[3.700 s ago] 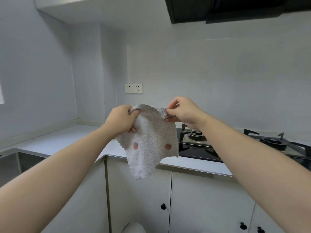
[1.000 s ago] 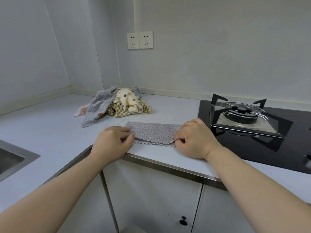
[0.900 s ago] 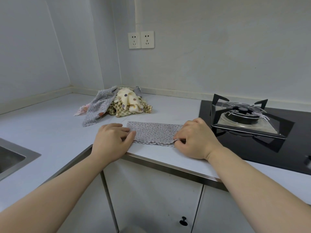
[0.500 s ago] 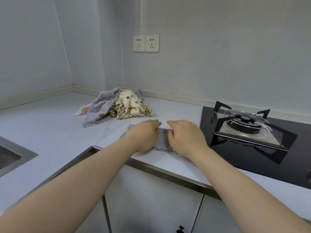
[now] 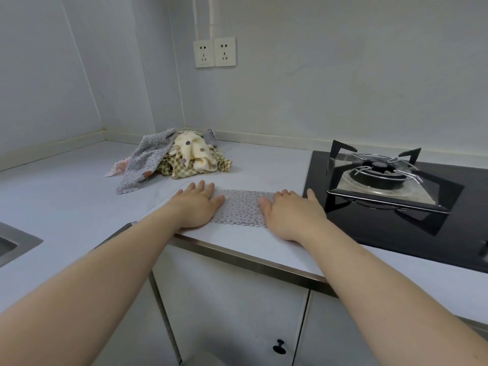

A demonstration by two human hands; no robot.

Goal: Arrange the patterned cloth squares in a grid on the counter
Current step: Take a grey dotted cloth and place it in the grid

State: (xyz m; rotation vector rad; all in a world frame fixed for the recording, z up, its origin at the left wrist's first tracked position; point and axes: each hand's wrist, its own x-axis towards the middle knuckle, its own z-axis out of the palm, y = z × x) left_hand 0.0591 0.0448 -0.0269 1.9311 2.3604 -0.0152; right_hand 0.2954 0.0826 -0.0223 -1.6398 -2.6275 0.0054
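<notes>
Down low, white cupboard doors (image 5: 232, 307) with a black knob (image 5: 279, 347) sit under the counter (image 5: 66, 202). A steel sink (image 5: 10, 244) corner shows at the left edge. Both bare forearms reach in over the front edge. The left hand (image 5: 196, 204) lies flat, fingers straight, palm pressing the left end of a grey dotted cloth (image 5: 241, 207). The right hand (image 5: 290, 212) does the same on the right end, fingers extended, nothing gripped. The cloth lies flat near the counter's front edge, between the hands, with its scalloped hem facing the person. Just beside the right hand is the black stove (image 5: 396, 228) with its burner (image 5: 377, 173). Further back, near the corner, a heap of cloths (image 5: 179, 159) lies crumpled, grey dotted, yellow checked and cream spotted. On the wall above are two sockets (image 5: 215, 52).
</notes>
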